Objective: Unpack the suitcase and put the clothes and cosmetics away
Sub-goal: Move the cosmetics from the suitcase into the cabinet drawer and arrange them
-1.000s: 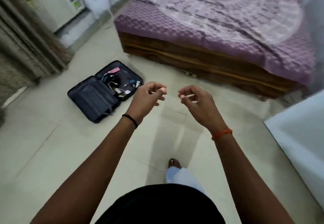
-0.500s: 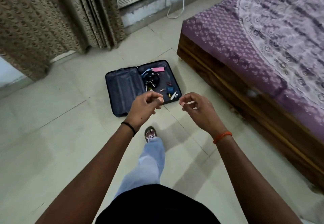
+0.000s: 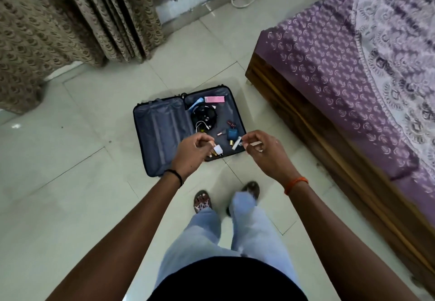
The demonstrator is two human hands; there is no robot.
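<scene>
Head view: both hands, left [image 3: 191,151] and right [image 3: 267,152], hover loosely curled, holding nothing, above the open suitcase [image 3: 162,133].

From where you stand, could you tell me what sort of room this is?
Most likely a bedroom: a bed with a purple cover, a floor-length curtain, and an open suitcase on the tiled floor.

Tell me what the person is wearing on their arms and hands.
Both forearms are bare, with no sleeves in view. The left hand has a thin black band around its wrist. The right hand has an orange thread band around its wrist. No gloves, rings or watch are visible on either hand.
</scene>
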